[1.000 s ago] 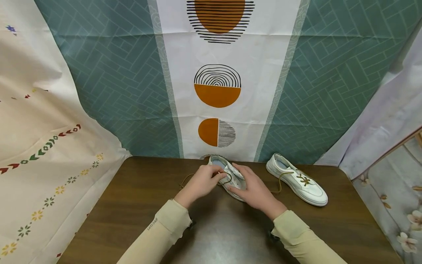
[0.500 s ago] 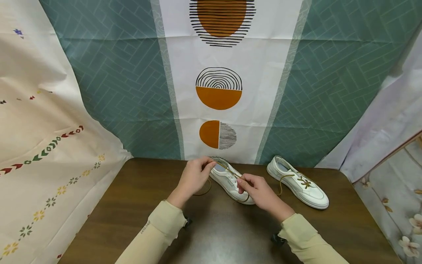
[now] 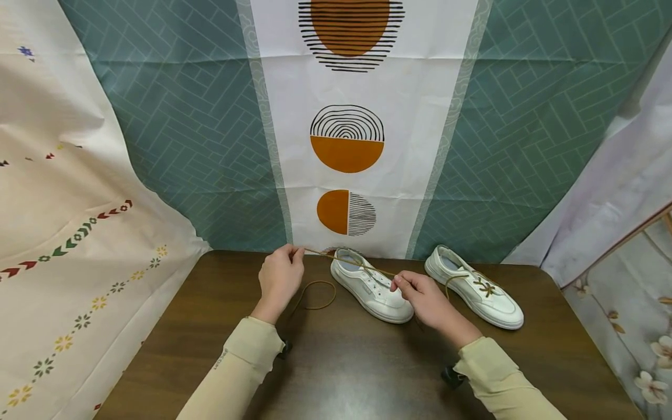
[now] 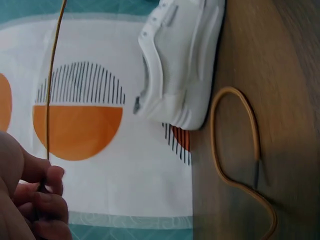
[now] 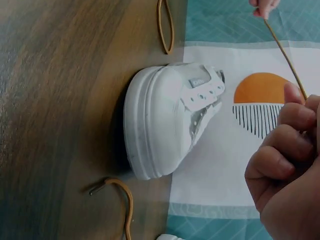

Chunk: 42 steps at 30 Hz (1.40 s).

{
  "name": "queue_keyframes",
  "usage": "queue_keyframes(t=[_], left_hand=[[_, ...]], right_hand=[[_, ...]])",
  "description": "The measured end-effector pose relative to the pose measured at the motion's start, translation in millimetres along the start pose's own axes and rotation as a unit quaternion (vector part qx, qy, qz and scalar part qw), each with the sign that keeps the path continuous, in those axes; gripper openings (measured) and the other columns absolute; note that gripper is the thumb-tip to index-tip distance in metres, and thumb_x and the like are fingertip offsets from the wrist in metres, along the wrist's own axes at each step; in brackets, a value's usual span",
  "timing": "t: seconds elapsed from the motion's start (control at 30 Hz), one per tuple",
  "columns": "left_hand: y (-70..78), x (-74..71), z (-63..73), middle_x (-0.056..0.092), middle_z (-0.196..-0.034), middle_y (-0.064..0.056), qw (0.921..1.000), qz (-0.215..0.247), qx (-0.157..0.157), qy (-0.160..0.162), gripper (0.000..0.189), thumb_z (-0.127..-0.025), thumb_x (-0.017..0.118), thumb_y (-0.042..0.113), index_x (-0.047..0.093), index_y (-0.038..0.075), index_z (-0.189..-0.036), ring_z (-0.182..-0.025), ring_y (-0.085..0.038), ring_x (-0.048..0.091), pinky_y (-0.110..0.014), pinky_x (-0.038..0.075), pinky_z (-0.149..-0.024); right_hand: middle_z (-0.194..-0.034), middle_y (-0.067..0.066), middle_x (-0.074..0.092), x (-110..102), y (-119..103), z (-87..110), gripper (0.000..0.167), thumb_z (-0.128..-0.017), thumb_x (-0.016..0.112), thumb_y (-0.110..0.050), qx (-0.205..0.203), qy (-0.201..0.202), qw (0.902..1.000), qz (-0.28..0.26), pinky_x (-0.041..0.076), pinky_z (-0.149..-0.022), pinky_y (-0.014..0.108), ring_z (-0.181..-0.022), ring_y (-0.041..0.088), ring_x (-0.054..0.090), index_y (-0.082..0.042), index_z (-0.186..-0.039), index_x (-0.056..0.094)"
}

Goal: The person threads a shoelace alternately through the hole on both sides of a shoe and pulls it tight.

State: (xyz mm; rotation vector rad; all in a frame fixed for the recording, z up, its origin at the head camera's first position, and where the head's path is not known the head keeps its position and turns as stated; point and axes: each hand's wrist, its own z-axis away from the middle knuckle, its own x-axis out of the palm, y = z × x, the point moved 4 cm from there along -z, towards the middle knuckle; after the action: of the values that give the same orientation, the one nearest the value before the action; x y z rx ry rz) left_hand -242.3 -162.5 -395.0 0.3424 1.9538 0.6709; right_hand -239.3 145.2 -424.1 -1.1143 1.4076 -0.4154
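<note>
A brown shoelace (image 3: pixel 336 256) is stretched between both hands, above a white shoe (image 3: pixel 374 296). My left hand (image 3: pixel 279 277) pinches it to the left of the shoe; my right hand (image 3: pixel 425 296) grips it over the toe side. The shoe stands on the table with bare eyelets, plain in the right wrist view, where curled fingers (image 5: pixel 282 145) of the right hand hold the lace. In the left wrist view the left hand (image 4: pixel 37 200) has the lace (image 4: pixel 52 85) running up from its fingertips. A slack loop of lace (image 4: pixel 214 145) lies by the heel.
A second white shoe (image 3: pixel 475 289), with brown lace crossed over its front, stands to the right on the dark wooden table (image 3: pixel 220 326). A patterned cloth (image 3: pixel 346 87) hangs behind the table's back edge. A lace end (image 5: pixel 129 205) lies near the toe in the right wrist view.
Both hands have come off the shoe and moved apart, the left hand going left and the right hand right. The lace is now drawn out between them, and the shoe shows more fully.
</note>
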Motion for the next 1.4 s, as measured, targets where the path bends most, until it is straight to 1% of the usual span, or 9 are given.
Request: queue_keyframes(t=[0.23, 0.3, 0.4, 0.53, 0.63, 0.73, 0.93, 1.27, 1.4], left_hand=[[-15.7, 12.7, -0.5, 0.067, -0.075, -0.001, 0.9971, -0.066, -0.027, -0.029, 0.022, -0.093, 0.052, 0.037, 0.068, 0.022, -0.087, -0.063, -0.025, 0.062, -0.04, 0.045, -0.051], [-12.0, 21.0, 4.1, 0.07, -0.085, -0.005, 0.9951, -0.092, 0.006, -0.035, 0.02, -0.091, 0.056, 0.033, 0.069, 0.018, -0.096, -0.072, -0.029, 0.064, -0.045, 0.049, -0.057], [5.7, 37.2, 17.3, 0.068, -0.106, -0.009, 0.9873, -0.106, 0.102, -0.06, 0.033, -0.086, 0.064, 0.029, 0.064, 0.012, -0.115, -0.093, -0.032, 0.064, -0.049, 0.05, -0.075], [42.4, 57.3, 43.2, 0.058, -0.13, -0.004, 0.9577, -0.053, 0.24, -0.15, 0.057, -0.083, 0.069, 0.032, 0.05, 0.016, -0.134, -0.116, -0.024, 0.056, -0.043, 0.046, -0.094], [67.2, 66.3, 60.9, 0.061, -0.125, 0.004, 0.9235, -0.01, 0.317, -0.216, 0.052, -0.085, 0.068, 0.033, 0.05, 0.022, -0.133, -0.108, -0.014, 0.061, -0.033, 0.049, -0.09], [81.1, 70.0, 69.0, 0.066, -0.109, 0.01, 0.9056, -0.005, 0.362, -0.22, 0.035, -0.087, 0.066, 0.028, 0.059, 0.024, -0.121, -0.09, -0.007, 0.064, -0.024, 0.051, -0.078], [81.2, 70.6, 67.2, 0.069, -0.09, 0.014, 0.9137, -0.002, 0.357, -0.193, 0.012, -0.09, 0.063, 0.021, 0.07, 0.023, -0.099, -0.076, 0.003, 0.059, -0.016, 0.049, -0.07], [69.6, 68.2, 55.7, 0.07, -0.092, 0.007, 0.9366, -0.007, 0.296, -0.187, 0.012, -0.088, 0.065, 0.019, 0.072, 0.017, -0.098, -0.082, -0.005, 0.064, -0.025, 0.053, -0.076], [71.6, 72.0, 56.1, 0.07, -0.097, 0.006, 0.9326, 0.016, 0.288, -0.217, 0.02, -0.088, 0.065, 0.024, 0.071, 0.016, -0.105, -0.08, -0.005, 0.062, -0.022, 0.052, -0.073]], right_hand=[[-0.082, 0.003, 0.059, 5, 3, -1.8, 0.019, -0.1, 0.042, -0.023, -0.002, -0.026, 0.9975, 0.066, 0.04, -0.064, 0.025, -0.071, 0.011, 0.049, -0.021, -0.099, 0.061], [-0.084, 0.002, 0.062, 10, 4, -2.4, 0.019, -0.1, 0.044, -0.018, 0.0, -0.051, 0.9955, 0.079, 0.04, -0.06, 0.024, -0.067, 0.01, 0.049, -0.019, -0.104, 0.062], [-0.072, -0.001, 0.061, 18, 4, -2.8, 0.019, -0.099, 0.046, -0.018, 0.015, -0.089, 0.9911, 0.098, 0.037, -0.051, 0.023, -0.054, 0.008, 0.044, -0.02, -0.106, 0.064], [-0.063, -0.005, 0.06, 30, -1, -4.0, 0.019, -0.097, 0.049, -0.026, 0.014, -0.122, 0.9858, 0.115, 0.037, -0.048, 0.023, -0.048, 0.006, 0.042, -0.02, -0.099, 0.067], [-0.062, -0.005, 0.06, 37, -6, -5.1, 0.022, -0.097, 0.049, -0.028, 0.002, -0.135, 0.9836, 0.12, 0.037, -0.048, 0.022, -0.048, 0.006, 0.042, -0.018, -0.088, 0.066], [-0.062, -0.006, 0.06, 41, -8, -5.5, 0.027, -0.098, 0.047, -0.029, 0.0, -0.139, 0.9827, 0.122, 0.036, -0.048, 0.022, -0.048, 0.006, 0.042, -0.017, -0.082, 0.064], [-0.062, -0.007, 0.059, 40, -6, -4.9, 0.028, -0.099, 0.045, -0.03, 0.011, -0.134, 0.9838, 0.119, 0.035, -0.047, 0.022, -0.047, 0.006, 0.04, -0.018, -0.082, 0.064], [-0.067, -0.003, 0.055, 26, 3, -6.4, 0.02, -0.095, 0.053, -0.029, 0.044, -0.093, 0.9894, 0.103, 0.032, -0.044, 0.024, -0.047, 0.008, 0.036, -0.015, -0.087, 0.066], [-0.066, -0.006, 0.053, 27, 1, -9.3, 0.02, -0.094, 0.056, -0.027, 0.044, -0.079, 0.9903, 0.106, 0.031, -0.044, 0.024, -0.048, 0.009, 0.036, -0.014, -0.083, 0.065]])
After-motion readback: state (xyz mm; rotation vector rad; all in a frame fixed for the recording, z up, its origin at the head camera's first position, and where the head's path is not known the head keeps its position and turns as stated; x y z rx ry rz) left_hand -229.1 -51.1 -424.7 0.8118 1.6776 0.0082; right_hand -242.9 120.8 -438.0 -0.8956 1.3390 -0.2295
